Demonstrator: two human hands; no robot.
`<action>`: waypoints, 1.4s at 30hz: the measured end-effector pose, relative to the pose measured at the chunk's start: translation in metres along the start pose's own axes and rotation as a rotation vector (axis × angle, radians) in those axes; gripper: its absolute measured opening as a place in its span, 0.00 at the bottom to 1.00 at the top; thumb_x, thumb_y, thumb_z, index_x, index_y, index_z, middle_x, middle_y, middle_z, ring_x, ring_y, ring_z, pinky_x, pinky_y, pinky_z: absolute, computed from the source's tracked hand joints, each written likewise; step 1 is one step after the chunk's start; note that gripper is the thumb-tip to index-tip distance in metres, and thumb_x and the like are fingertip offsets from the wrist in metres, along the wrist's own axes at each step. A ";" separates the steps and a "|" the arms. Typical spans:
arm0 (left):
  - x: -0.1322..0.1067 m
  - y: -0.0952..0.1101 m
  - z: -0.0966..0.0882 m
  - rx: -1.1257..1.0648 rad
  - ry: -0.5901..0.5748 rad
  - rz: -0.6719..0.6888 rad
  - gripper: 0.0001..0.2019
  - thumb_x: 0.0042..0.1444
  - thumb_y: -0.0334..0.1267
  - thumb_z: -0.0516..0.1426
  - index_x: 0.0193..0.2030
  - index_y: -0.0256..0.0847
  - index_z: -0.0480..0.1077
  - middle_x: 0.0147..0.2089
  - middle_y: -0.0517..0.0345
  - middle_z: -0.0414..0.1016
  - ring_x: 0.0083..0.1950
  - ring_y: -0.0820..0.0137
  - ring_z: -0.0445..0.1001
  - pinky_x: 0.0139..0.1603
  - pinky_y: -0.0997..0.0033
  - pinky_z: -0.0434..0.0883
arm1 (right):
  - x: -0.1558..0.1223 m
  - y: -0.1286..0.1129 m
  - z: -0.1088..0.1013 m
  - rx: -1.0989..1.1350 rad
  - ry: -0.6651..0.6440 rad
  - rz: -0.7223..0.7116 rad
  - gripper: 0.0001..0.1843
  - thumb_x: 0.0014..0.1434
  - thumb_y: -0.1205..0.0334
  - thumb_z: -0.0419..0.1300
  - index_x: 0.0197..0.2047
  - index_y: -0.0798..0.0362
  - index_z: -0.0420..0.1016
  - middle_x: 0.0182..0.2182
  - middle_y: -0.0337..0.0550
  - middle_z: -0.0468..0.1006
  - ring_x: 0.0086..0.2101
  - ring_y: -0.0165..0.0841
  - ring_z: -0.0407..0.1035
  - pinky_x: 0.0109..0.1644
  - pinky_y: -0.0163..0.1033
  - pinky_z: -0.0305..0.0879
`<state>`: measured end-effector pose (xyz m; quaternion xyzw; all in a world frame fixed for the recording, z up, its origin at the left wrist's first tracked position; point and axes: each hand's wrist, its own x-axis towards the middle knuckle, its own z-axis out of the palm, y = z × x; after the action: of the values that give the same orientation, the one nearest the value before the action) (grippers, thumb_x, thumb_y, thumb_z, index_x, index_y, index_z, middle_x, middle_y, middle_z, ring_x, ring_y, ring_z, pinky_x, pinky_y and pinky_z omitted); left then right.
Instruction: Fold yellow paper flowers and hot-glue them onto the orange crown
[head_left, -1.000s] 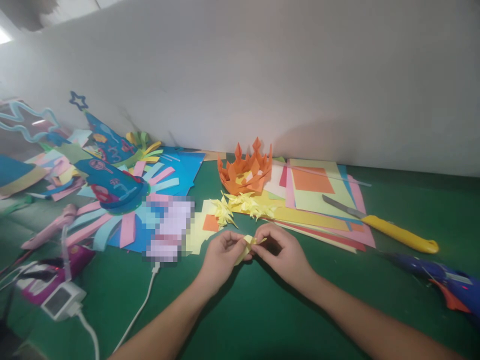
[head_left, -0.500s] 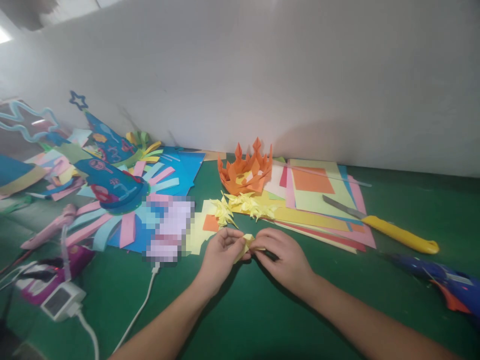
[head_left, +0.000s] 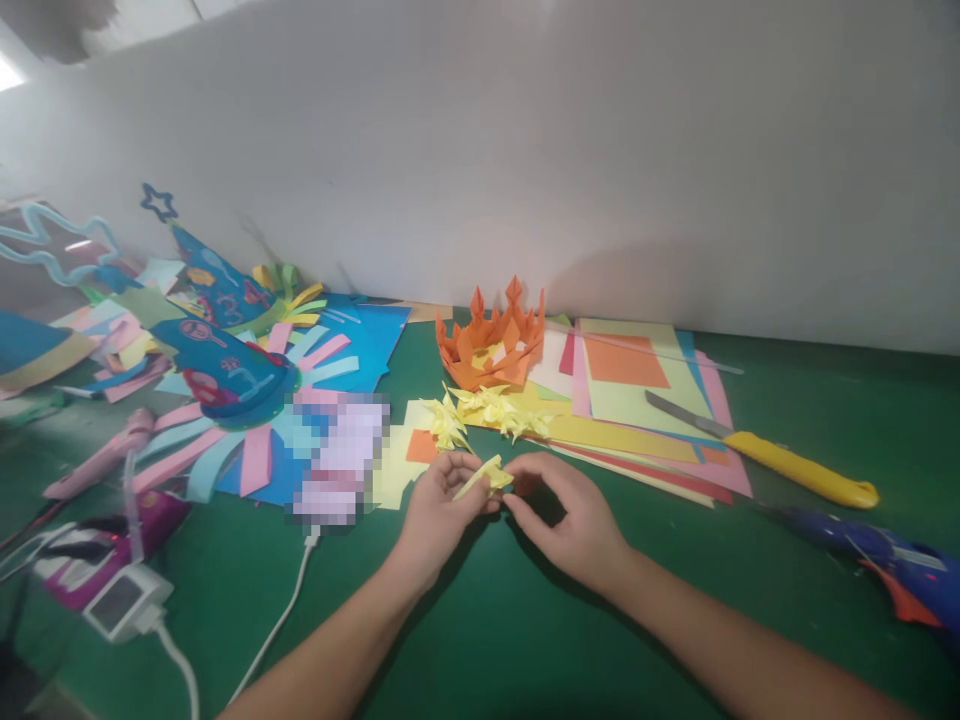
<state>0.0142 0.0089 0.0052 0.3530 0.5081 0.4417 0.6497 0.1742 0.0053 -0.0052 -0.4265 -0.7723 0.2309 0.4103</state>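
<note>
My left hand (head_left: 439,510) and my right hand (head_left: 566,515) meet over the green table (head_left: 487,620), both pinching a small folded yellow paper piece (head_left: 486,475) between thumb and fingertips. The piece is lifted slightly off the table and tilted. Just beyond my hands lies a cluster of several similar small yellow folded shapes (head_left: 484,412). Behind them stands an orange folded paper crown (head_left: 491,340).
A stack of coloured paper sheets (head_left: 637,400) lies right of centre with a yellow-handled knife (head_left: 772,455) on it. A blue glue gun (head_left: 892,565) lies far right. Blue paper hats and coloured strips (head_left: 225,380) fill the left, with a white charger and cable (head_left: 127,600).
The yellow piece has been turned and raised a little between my fingers; my right hand has shifted slightly down and its fingers have repositioned on it.
</note>
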 end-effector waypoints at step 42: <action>0.000 -0.003 -0.003 0.176 0.097 0.184 0.12 0.47 0.41 0.61 0.35 0.38 0.66 0.32 0.61 0.70 0.30 0.75 0.70 0.36 0.73 0.68 | -0.001 -0.003 -0.006 0.037 0.073 -0.053 0.11 0.62 0.64 0.50 0.45 0.51 0.71 0.34 0.43 0.73 0.36 0.34 0.67 0.40 0.39 0.63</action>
<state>0.0124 0.0076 0.0014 0.4321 0.5413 0.4697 0.5474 0.1784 0.0029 0.0000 -0.4064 -0.7634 0.2182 0.4522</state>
